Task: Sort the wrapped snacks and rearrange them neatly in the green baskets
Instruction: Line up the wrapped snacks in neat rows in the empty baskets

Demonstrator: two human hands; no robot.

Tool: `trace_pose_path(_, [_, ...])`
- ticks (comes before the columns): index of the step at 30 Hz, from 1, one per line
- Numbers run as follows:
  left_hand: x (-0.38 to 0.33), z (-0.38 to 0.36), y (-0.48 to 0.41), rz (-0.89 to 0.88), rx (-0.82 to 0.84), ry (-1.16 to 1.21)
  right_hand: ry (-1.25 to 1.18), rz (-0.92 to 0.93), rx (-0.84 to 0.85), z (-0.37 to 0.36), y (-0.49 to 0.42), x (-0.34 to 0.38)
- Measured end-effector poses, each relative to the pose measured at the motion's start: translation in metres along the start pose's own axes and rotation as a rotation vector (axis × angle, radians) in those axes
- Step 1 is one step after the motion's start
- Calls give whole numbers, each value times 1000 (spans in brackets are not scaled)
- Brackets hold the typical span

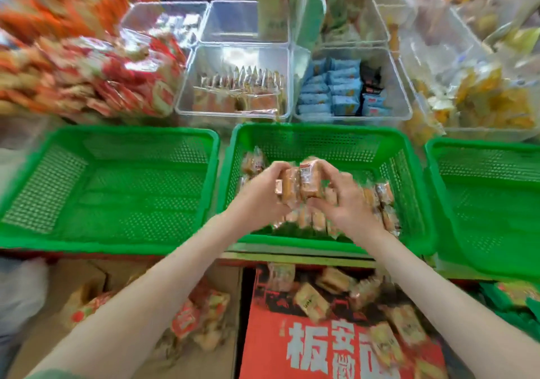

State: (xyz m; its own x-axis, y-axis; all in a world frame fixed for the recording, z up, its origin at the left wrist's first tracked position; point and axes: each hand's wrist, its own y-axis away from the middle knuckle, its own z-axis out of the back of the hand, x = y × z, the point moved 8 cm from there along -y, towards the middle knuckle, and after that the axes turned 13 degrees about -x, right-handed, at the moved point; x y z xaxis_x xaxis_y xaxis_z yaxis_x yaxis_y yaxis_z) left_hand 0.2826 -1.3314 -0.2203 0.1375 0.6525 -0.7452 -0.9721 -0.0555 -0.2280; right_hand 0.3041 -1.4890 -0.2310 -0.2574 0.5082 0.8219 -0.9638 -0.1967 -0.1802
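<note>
Three green baskets stand side by side: the left green basket (108, 185), the middle green basket (321, 139) and the right green basket (485, 203). Over the middle one, my left hand (260, 191) and my right hand (342, 200) together grip a small stack of orange wrapped snacks (301, 182), one hand on each side. More of the same wrapped snacks (380, 200) lie in the middle basket under and to the right of my hands. The left and right baskets hold nothing that I can see.
Clear bins behind the baskets hold brown packets (239, 86) and blue packets (336, 89). A red-wrapped snack pile (87, 80) sits back left, yellow bags (491, 98) back right. Below the baskets, a red box (321, 343) and a cardboard box (181, 320) hold loose snacks.
</note>
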Motion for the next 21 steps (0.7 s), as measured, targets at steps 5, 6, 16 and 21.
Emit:
trace_pose_path(5, [64,-1,-94,-2,-95,-261,33,-108,6,-52,-96,-17])
trace_pose_path(6, [74,-8,-104,27,-70,-268,12,-147,16,-60,-106,-25])
trace_pose_path(16, [134,-69,-110,-39,311,-754,238,-301,324,-123,-123,-86])
trace_pose_path(21, [139,-59,-84,-155,408,-837,294,-435,552,-138,-116,-95])
